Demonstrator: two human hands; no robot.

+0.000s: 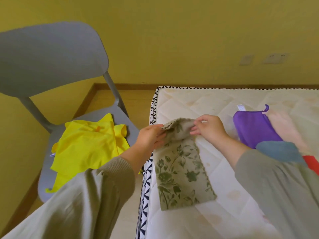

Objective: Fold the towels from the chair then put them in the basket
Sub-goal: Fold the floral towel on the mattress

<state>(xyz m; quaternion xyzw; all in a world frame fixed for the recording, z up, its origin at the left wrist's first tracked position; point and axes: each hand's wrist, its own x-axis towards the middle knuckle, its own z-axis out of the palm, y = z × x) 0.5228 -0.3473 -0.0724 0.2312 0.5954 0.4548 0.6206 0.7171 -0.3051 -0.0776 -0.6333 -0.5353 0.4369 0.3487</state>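
Folding is in hand: the left hand (151, 138) and right hand (211, 129) each pinch a far corner of the floral towel (181, 171), which runs from the fingers (159, 136) back toward the person on the mattress (224, 104). Next, likely, carry both corners onto the near edge. 1 yellow towel (89, 145) lies on the chair (51, 54), left of the fingers.

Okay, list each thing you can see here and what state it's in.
floral towel, flat on the mattress, far end lifted.
yellow towel, crumpled and unfolded on the chair.
purple towel, folded, lying on the mattress.
left hand, holds the floral towel's far edge.
right hand, pinches the same far edge.
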